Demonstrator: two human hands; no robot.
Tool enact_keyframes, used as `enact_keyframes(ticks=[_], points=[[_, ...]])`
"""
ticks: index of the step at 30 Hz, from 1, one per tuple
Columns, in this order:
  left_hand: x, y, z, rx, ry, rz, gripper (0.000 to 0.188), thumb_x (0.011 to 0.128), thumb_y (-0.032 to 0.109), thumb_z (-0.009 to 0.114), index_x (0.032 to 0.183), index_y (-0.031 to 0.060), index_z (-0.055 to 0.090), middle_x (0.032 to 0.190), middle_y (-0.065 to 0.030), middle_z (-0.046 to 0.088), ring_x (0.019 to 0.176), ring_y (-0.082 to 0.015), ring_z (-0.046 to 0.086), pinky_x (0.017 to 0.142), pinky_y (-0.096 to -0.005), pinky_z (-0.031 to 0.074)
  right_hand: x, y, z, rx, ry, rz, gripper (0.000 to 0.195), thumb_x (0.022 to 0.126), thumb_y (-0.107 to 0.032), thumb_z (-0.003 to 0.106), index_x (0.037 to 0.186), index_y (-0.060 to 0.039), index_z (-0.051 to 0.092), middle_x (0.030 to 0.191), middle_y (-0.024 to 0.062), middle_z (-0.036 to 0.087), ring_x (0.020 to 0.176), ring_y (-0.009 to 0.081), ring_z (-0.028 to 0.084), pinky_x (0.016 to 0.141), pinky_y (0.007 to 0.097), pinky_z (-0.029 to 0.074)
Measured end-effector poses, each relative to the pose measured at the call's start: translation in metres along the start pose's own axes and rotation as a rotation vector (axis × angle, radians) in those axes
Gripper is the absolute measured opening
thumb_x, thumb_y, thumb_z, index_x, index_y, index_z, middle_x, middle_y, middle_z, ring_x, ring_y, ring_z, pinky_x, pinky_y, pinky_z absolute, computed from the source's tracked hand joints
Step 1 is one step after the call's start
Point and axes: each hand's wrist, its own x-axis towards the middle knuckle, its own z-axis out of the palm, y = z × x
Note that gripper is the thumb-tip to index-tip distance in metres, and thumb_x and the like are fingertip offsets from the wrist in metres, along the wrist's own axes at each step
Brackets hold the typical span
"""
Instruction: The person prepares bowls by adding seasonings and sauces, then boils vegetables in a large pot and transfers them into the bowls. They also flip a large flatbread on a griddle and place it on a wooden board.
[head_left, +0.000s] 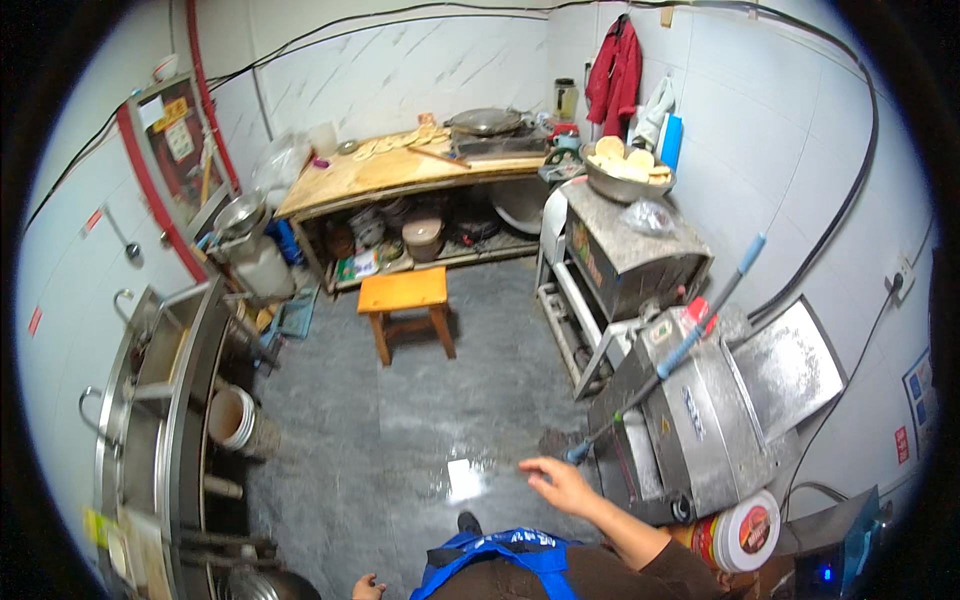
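Observation:
My right hand (556, 486) is raised over the floor with its fingers apart and nothing in it. Just beyond its fingertips, a mop (645, 386) with a grey and blue handle leans against a steel machine (701, 427); its dark head rests on the floor. My left hand (369, 587) shows only in part at the bottom edge, low by my side, and no object shows in it. I wear a blue apron (510, 551). A wet, shiny patch (465, 480) lies on the grey floor (405, 405) before me.
A wooden stool (403, 291) stands mid-floor, before a wooden worktable (375, 176) with flat dough rounds and a griddle. Steel sinks (154, 442) line the left, with a white bucket (244, 427) beneath. A bowl of flatbreads (630, 176) stands on a machine at right.

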Motion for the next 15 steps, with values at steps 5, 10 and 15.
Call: enact_keyframes(ticks=[5,10,15], points=[[0.149,0.241,-0.106,0.19,0.119,0.436,0.048,0.074,0.02,0.067,0.118,0.005,0.053,0.105,-0.0182,0.059,0.098,-0.0328,0.057,0.083,-0.0394,0.047,0.067,0.078,-0.019,-0.018,0.07,0.272,0.03,0.083,-0.012,0.058,0.112,-0.0043,0.057,0.104,0.0113,0.063,0.09,0.0198,0.062,0.08,0.0309,0.048],[0.242,0.507,-0.16,0.064,0.157,0.686,0.045,0.077,0.014,0.065,0.119,0.0052,0.052,0.108,-0.0184,0.057,0.096,-0.0298,0.058,0.082,-0.0371,0.047,0.158,0.16,-0.052,0.181,0.233,0.477,0.028,0.083,-0.006,0.058,0.11,-0.0019,0.057,0.101,0.01,0.064,0.09,0.0154,0.062,0.079,0.0271,0.048],[0.336,0.597,-0.167,-0.018,0.161,0.717,0.044,0.078,0.013,0.065,0.119,0.0058,0.052,0.109,-0.0172,0.057,0.093,-0.0283,0.06,0.081,-0.0353,0.048,0.327,0.217,-0.097,0.25,0.189,0.362,0.028,0.083,-0.009,0.058,0.11,-0.0031,0.057,0.101,0.0103,0.065,0.09,0.0167,0.063,0.078,0.0279,0.049]])
